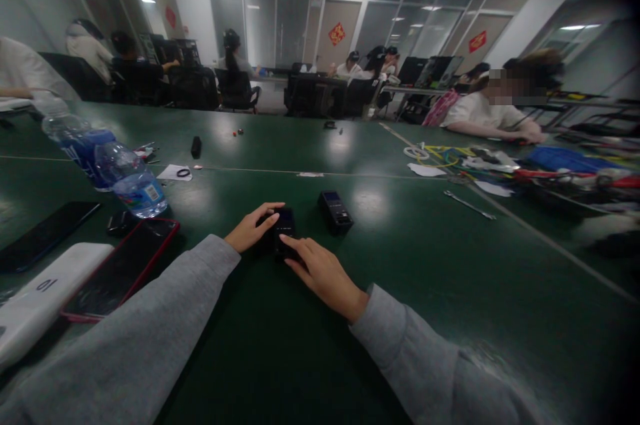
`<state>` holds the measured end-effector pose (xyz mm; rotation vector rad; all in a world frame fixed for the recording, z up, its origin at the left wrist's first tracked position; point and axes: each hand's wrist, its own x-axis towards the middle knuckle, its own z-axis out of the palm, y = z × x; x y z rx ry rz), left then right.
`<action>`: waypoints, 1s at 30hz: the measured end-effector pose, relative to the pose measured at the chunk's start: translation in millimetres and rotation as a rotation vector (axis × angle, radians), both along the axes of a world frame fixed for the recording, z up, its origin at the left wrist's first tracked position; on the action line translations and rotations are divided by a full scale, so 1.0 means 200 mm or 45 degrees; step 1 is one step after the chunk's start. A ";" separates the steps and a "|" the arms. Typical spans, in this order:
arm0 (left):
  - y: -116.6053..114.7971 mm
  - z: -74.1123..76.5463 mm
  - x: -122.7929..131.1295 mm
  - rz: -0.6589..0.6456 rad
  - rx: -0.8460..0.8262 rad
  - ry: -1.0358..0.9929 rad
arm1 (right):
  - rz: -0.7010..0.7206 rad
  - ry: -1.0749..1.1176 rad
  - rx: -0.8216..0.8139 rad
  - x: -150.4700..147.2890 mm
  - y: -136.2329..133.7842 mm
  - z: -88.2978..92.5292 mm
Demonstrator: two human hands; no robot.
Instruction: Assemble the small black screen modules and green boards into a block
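Note:
A small black device (284, 225) with a screen and a row of small marks lies on the green table (240, 358), between my hands. My left hand (253, 226) grips its left side and upper edge, with thumb and index finger at the top. Over its lower right part, my right hand (320, 272) reaches in, the index fingertip on its face and the thumb near its lower edge. A second black device (335, 212), similar in shape, rests untouched to the right, beyond my right hand.
Left: two water bottles (131, 178), a red-edged phone (123, 272), a black phone (47, 235) and a white box-like object (50, 298). Right: a wrench (469, 205), cables and a blue item (570, 160). A person (480, 112) sits across at the right; others sit further back.

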<state>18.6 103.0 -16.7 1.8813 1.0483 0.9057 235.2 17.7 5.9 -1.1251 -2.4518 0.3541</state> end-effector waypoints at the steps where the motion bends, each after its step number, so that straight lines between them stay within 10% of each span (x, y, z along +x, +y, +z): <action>1: 0.00 -0.01 0.00 0.021 -0.019 0.001 | 0.002 0.000 -0.001 0.00 0.00 0.00; 12: -0.01 -0.01 0.01 0.144 0.094 0.303 | 0.023 0.014 0.011 0.00 0.01 -0.01; 30: 0.00 0.00 0.00 0.038 0.123 0.032 | 0.046 -0.029 0.022 -0.01 0.00 0.00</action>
